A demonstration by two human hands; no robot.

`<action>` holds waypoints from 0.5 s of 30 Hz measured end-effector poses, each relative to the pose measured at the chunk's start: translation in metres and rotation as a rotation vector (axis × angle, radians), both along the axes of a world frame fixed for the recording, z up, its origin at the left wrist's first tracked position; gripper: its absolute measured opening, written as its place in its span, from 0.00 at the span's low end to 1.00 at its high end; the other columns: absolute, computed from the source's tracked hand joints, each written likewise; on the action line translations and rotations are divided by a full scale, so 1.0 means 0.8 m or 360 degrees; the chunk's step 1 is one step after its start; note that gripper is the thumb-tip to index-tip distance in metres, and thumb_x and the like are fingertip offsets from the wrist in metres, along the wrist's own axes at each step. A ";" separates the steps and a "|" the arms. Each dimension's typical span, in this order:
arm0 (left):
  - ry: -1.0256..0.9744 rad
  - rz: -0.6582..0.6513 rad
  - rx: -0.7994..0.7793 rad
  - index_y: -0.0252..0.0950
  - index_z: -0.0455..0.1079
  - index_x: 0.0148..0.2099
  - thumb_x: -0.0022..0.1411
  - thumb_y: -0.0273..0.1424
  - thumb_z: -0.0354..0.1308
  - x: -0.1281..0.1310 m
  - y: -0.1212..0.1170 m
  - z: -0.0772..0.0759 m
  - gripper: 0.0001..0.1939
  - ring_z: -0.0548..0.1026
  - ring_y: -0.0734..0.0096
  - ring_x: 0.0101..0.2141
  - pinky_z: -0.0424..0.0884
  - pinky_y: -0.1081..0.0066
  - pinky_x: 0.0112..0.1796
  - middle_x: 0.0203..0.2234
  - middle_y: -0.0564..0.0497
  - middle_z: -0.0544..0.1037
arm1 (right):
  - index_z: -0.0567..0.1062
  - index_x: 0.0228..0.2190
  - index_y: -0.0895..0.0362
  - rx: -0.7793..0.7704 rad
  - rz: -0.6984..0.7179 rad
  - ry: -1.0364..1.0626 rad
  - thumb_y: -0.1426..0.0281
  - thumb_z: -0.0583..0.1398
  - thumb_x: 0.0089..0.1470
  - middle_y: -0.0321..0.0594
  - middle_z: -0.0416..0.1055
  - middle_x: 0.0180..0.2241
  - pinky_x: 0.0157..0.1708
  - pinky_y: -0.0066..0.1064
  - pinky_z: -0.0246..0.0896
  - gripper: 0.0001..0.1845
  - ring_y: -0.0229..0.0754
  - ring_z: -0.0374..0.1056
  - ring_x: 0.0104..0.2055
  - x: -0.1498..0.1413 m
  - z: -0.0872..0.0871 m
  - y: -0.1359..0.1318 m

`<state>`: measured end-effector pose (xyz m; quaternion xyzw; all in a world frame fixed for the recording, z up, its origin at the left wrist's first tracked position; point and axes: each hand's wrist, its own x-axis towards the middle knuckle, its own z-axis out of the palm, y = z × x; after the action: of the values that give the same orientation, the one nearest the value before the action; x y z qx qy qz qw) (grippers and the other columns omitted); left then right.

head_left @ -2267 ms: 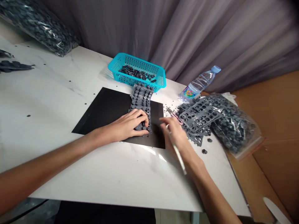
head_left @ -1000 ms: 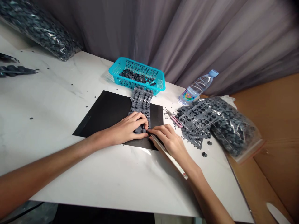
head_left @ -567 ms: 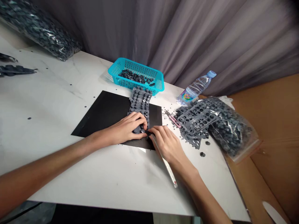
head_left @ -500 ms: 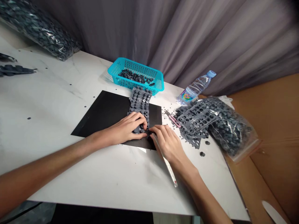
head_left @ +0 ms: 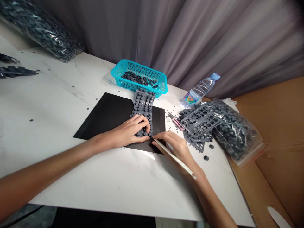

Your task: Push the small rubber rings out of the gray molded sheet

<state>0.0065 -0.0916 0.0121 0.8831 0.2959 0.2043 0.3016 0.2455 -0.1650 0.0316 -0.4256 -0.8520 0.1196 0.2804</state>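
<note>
A dark grey rubber sheet of round studs (head_left: 143,103) lies over a black mat (head_left: 111,110), its far end by the basket. My left hand (head_left: 133,130) rests on the sheet's near end, thumb and fingers curled around its edge. In my right hand (head_left: 174,144) is a slim white stick-like tool (head_left: 180,163), held like a pen. The tool's tip meets the sheet's near right corner, close to my left fingertips. What exactly the tip touches is too small to make out.
Behind the mat stands a turquoise basket (head_left: 140,85) with small dark pieces. To the right are a pink-handled cutter (head_left: 176,122), perforated grey sheets (head_left: 199,122), a water bottle (head_left: 199,90) and a filled plastic bag (head_left: 237,136). Another filled bag (head_left: 45,30) lies back left.
The white tool has swung so that its rear end points further right and up. My right hand has turned and dropped slightly. My left hand stays on the sheet.
</note>
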 end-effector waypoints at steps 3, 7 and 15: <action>0.0003 -0.0003 0.0006 0.42 0.68 0.48 0.68 0.38 0.59 0.000 0.000 0.000 0.09 0.67 0.62 0.52 0.61 0.63 0.56 0.49 0.50 0.69 | 0.78 0.44 0.54 0.0011 0.0000 -0.0097 0.65 0.62 0.65 0.41 0.80 0.39 0.42 0.33 0.69 0.08 0.43 0.74 0.40 0.001 -0.002 0.002; 0.0003 0.0000 0.0002 0.42 0.68 0.48 0.68 0.39 0.59 0.000 0.000 0.000 0.10 0.68 0.62 0.52 0.61 0.63 0.56 0.49 0.50 0.70 | 0.77 0.43 0.54 0.0066 -0.0022 -0.0168 0.65 0.59 0.67 0.40 0.80 0.39 0.40 0.31 0.69 0.08 0.41 0.74 0.40 0.004 -0.005 0.005; -0.0004 0.0007 -0.0001 0.42 0.68 0.48 0.69 0.40 0.59 0.000 0.000 0.000 0.11 0.67 0.63 0.52 0.61 0.63 0.57 0.49 0.50 0.70 | 0.77 0.43 0.54 0.0181 -0.0037 -0.0316 0.63 0.57 0.69 0.40 0.80 0.39 0.40 0.30 0.68 0.11 0.41 0.74 0.40 0.000 -0.007 0.007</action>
<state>0.0066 -0.0917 0.0122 0.8820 0.2975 0.2060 0.3019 0.2452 -0.1594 0.0257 -0.4286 -0.8761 0.0252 0.2196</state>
